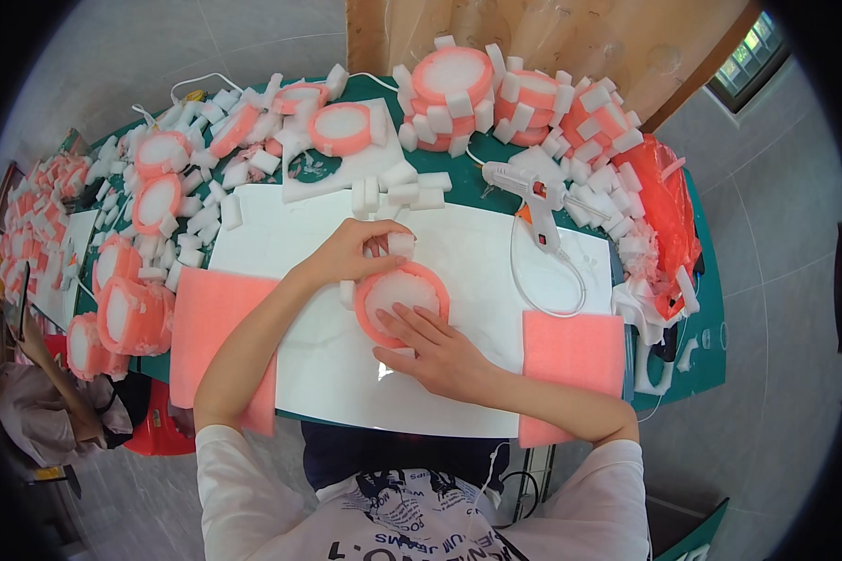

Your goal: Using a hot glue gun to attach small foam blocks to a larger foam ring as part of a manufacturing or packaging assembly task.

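Note:
A round foam piece with a white middle and a pink rim lies before me on a white board. Thumb and fingers of my left hand are closed on a small white foam block at the far edge of the round piece. My right hand rests on the near right part of the piece, fingers stretched out over its white face. Another white block stands against the left rim, and one more shows partly under my right fingers.
Pink foam sheets flank the board. A white glue gun with its cable lies at the far right. Finished-looking round pieces and loose white blocks crowd the far side. A red plastic bag sits right; another person sits left.

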### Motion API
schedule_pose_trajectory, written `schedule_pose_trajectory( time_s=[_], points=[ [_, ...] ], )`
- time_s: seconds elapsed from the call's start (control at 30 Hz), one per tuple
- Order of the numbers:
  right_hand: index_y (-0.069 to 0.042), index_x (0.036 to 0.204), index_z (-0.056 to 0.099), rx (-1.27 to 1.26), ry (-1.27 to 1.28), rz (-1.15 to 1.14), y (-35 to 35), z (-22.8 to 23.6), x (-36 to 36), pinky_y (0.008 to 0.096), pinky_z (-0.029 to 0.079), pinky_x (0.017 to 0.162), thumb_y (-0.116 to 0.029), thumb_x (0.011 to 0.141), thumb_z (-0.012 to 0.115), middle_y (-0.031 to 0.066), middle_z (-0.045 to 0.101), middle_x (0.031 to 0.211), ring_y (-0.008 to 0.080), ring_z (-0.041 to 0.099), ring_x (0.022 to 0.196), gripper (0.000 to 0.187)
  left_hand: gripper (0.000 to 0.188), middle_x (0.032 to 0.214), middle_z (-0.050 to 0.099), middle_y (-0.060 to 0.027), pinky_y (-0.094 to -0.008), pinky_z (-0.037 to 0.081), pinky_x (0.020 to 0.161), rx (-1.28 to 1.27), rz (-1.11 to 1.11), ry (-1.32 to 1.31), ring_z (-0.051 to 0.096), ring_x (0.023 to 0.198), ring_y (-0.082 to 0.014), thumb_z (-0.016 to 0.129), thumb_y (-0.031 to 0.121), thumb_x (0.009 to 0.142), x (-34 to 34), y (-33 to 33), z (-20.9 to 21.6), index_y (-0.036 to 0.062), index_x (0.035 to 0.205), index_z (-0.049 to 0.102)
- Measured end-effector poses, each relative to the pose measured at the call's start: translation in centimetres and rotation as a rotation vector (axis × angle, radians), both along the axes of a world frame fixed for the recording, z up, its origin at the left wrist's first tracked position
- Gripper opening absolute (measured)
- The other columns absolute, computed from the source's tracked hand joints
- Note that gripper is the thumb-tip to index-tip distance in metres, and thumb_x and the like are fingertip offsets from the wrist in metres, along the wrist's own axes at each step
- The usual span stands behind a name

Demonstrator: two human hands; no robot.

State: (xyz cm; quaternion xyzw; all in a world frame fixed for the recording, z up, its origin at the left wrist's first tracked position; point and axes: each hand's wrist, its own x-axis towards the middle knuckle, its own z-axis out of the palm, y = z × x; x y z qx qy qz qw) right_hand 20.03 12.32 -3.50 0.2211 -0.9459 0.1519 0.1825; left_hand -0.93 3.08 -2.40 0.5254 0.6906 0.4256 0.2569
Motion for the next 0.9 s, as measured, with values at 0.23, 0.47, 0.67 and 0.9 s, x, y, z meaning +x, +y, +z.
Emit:
schedule_pose_trajectory(
  time_s=[0.23, 0.47, 0.67, 0.9],
  points=[
    [-0.013, 0.108, 0.050, 0.003, 0.003, 0.008, 0.0, 0.2, 0.0, 0.0415, 0.036, 0.097, -0.005, 0.071, 0.054, 0.0180, 0.037, 0.133, 0.0328, 0.040, 0.119, 0.038, 0.036, 0.077, 0.063, -0.0047, -0.0232, 0.046, 0.062, 0.030, -0.017, 0.021, 0.053, 0.063, -0.0114, 0.067, 0.017, 0.068, -0.1, 0.0, -0.2, 0.0092, 0.103, 0.061],
    [-0.012, 0.107, 0.050, 0.023, 0.025, 0.005, 0.0, 0.1, 0.0, 0.0415, 0.036, 0.097, -0.005, 0.072, 0.054, 0.0179, 0.037, 0.132, 0.0331, 0.040, 0.119, 0.037, 0.036, 0.079, 0.063, -0.0037, -0.0229, 0.046, 0.062, 0.016, -0.023, 0.007, 0.052, 0.063, -0.0108, 0.067, 0.016, 0.068, 0.0, 0.0, 0.2, 0.0099, 0.103, 0.062],
    [-0.012, 0.106, 0.050, 0.027, 0.040, -0.009, -0.1, 0.1, 0.0, 0.0415, 0.036, 0.097, -0.005, 0.072, 0.054, 0.0181, 0.039, 0.131, 0.0332, 0.041, 0.119, 0.036, 0.028, 0.076, 0.062, -0.0039, -0.0232, 0.044, 0.060, 0.022, -0.034, -0.011, 0.051, 0.062, -0.0104, 0.064, 0.017, 0.075, 0.2, -0.1, 0.7, 0.0095, 0.102, 0.063],
    [-0.012, 0.108, 0.050, 0.008, 0.028, 0.000, -0.1, 0.1, 0.0, 0.0415, 0.036, 0.097, -0.005, 0.072, 0.053, 0.0187, 0.039, 0.131, 0.0333, 0.040, 0.119, 0.036, 0.023, 0.077, 0.062, -0.0036, -0.0236, 0.043, 0.062, 0.014, -0.013, -0.084, 0.048, 0.063, -0.0096, 0.052, 0.017, 0.086, -0.2, 0.0, -0.3, 0.0060, 0.103, 0.063]
  ],
)
